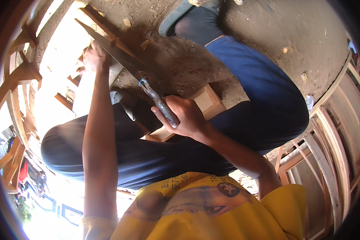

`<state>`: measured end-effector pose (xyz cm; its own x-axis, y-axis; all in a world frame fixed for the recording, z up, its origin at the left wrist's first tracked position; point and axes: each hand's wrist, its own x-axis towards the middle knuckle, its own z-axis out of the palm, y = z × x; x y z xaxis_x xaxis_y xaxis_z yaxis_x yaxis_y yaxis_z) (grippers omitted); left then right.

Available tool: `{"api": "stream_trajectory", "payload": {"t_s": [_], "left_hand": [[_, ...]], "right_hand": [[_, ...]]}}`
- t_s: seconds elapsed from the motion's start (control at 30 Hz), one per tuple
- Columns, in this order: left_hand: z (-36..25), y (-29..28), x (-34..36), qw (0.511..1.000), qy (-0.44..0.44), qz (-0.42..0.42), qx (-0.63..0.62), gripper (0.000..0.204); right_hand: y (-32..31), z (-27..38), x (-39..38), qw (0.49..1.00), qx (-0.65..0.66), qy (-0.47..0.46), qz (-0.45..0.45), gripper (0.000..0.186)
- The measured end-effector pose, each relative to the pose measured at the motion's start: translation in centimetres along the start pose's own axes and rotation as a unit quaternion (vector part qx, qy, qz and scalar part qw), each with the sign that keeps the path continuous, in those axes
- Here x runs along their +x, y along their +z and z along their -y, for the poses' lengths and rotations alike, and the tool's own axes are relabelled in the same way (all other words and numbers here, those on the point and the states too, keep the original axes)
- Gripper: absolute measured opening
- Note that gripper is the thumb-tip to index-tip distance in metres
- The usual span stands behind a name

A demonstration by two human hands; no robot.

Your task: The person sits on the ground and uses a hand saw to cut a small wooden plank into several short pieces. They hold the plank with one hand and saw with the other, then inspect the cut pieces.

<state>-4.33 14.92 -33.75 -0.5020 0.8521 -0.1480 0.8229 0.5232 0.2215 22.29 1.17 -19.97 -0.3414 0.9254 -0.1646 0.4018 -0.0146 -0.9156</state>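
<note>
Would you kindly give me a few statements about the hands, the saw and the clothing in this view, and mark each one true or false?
1. The right hand grips the handsaw by its handle. True.
2. The left hand is on that handle too. False: it is over by the blade, well away from the handle.
3. The blade points to the upper left of the picture. True.
4. The trousers are bright red. False: they are dark blue.
5. The shirt is yellow. True.
</note>
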Motion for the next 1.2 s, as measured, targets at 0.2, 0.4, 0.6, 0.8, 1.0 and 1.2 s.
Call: {"api": "stream_trajectory", "payload": {"t_s": [0.2, 0.4, 0.6, 0.8, 1.0, 1.2], "left_hand": [[3.9, 2.8, 1.9, 0.999, 0.029, -0.033, -0.001, 0.045], [-0.9, 1.8, -0.3, 0.960, -0.165, -0.209, -0.080, 0.047], [-1.7, 1.6, -0.7, 0.976, -0.188, -0.091, 0.069, 0.057], [-0.3, 3.0, 1.3, 0.969, -0.216, -0.021, -0.115, 0.049], [-3.1, 1.9, 0.7, 0.928, -0.322, -0.070, -0.174, 0.041], [-2.2, 1.7, -0.5, 0.971, -0.185, -0.130, -0.081, 0.033]], "right_hand": [[-0.1, 0.4, -0.8, 1.000, -0.003, -0.011, -0.002, 0.031], [0.9, -0.7, -1.4, 0.999, -0.026, -0.023, -0.027, 0.031], [0.5, -0.6, -1.1, 0.999, -0.023, -0.028, -0.018, 0.031], [-0.3, 0.0, -0.6, 0.999, 0.039, 0.019, -0.001, 0.025], [-2.4, -1.1, -4.0, 0.999, 0.031, 0.021, 0.006, 0.014], [-1.3, -0.6, -0.9, 0.997, 0.041, 0.060, 0.028, 0.014]]}}
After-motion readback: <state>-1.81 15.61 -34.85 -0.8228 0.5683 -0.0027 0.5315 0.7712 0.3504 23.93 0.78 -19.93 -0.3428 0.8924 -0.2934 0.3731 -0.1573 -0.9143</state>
